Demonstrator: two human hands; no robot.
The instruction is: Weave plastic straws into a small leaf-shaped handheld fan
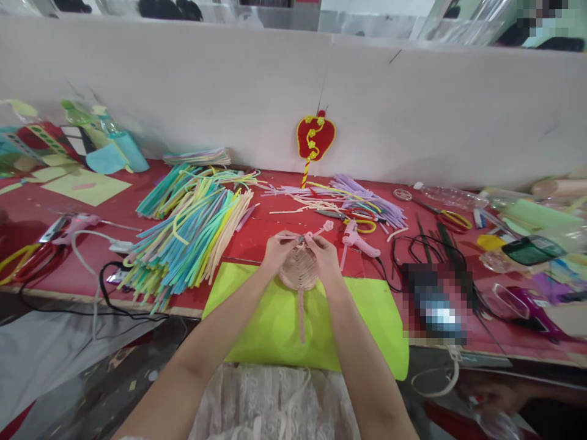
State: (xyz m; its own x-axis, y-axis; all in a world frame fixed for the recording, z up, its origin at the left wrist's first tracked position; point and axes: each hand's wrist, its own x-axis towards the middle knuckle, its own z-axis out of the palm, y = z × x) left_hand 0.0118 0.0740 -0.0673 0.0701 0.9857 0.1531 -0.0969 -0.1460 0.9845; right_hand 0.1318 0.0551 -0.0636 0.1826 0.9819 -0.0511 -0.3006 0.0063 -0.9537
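A small pale-pink round fan (299,272), apparently made of pipe cleaners, is between my hands, its straight handle pointing down toward me. My left hand (277,252) is closed at the fan's upper left edge. Across from it, my right hand (323,252) pinches at the upper right edge, and the fingertips of both hands nearly meet at the top. A small pink flower shape (328,225) on a thin stem sticks out just above my right fingers. Beneath the fan lies a lime-green sheet (257,330).
Left of my hands is a large heap of coloured pipe cleaners (188,226). A pink glue gun (360,239) and scissors (362,220) lie to the right, with cables beyond. A red and yellow fan (316,137) stands against the white partition (206,98).
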